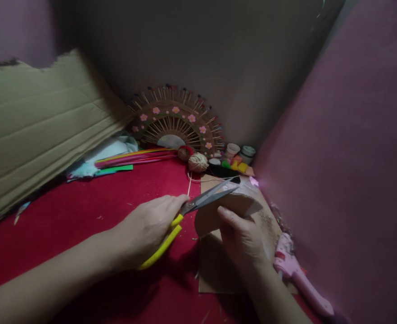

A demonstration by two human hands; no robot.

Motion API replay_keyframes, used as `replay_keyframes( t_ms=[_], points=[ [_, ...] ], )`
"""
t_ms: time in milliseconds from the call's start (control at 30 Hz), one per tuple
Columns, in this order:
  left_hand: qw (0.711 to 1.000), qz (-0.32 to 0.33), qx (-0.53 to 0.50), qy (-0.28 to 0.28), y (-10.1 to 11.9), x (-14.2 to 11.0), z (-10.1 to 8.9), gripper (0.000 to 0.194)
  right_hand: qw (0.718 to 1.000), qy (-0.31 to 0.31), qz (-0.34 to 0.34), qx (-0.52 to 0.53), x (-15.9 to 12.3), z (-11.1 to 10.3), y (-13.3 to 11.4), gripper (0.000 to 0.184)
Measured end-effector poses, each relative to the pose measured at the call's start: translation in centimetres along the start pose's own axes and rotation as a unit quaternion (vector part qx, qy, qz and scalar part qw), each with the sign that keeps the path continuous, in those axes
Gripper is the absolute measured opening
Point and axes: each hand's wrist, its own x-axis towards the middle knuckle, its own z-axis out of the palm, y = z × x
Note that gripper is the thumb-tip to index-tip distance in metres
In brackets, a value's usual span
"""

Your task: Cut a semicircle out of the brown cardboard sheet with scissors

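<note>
My left hand is closed around the yellow handles of a pair of scissors, whose blades are slightly apart. The blades point right and lie over the upper edge of a curved brown cardboard piece. My right hand grips that piece, thumb on its near face and fingers hidden behind it. Beyond the scissors sits a ball of cream twine; one strand runs down toward my left hand and another curves toward the scissor tips. Whether the blades touch the cardboard I cannot tell.
A flat cardboard sheet lies under my right hand on the red cloth. A pink glue gun rests at right by the wall. Behind stand a flowered stick fan, colored strips and small pots. A large cardboard panel leans left.
</note>
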Motion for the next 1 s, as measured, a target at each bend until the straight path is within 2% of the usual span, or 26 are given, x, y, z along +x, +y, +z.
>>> replay_keyframes(
  t_ms=[267,533,800,1000],
  points=[
    [0.999,-0.028,0.017,-0.029,-0.47,-0.1,1.13,0.039,1.0,-0.016,0.002,0.008,0.17,-0.24,-0.12,0.042],
    [0.999,-0.029,0.028,-0.033,-0.16,0.07,0.96,0.032,0.999,0.033,0.029,0.006,0.1,0.02,-0.3,0.033],
    [0.999,-0.019,0.017,-0.035,-0.53,-0.09,1.16,0.023,0.999,-0.013,0.044,0.006,0.21,-0.45,0.16,0.045],
    [0.999,0.013,0.024,-0.026,-0.74,-0.1,1.13,0.021,0.999,-0.01,0.048,0.008,0.25,-0.55,0.22,0.046]
  ],
)
